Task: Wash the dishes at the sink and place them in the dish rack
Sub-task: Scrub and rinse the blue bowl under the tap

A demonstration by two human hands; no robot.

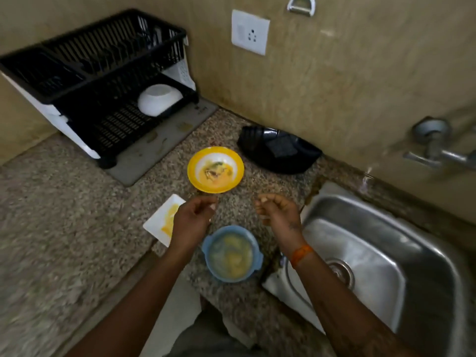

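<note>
- Hovering over a granite counter (64, 240), left hand (192, 220) and right hand (279, 215) are loosely curled, holding nothing.
- Dirty yellow-rimmed bowl (215, 169), blue bowl (231, 254) and white square plate (161, 222) sit beside them.
- Steel sink (401, 256) lies right; black dish rack (103, 81) back left.

The dish rack (103, 81) is black with white sides, holding a white bowl (158, 99). Below it, a yellow-rimmed bowl (215, 170) and a blue bowl (231, 253) sit on the speckled brown surface (64, 228).
</note>
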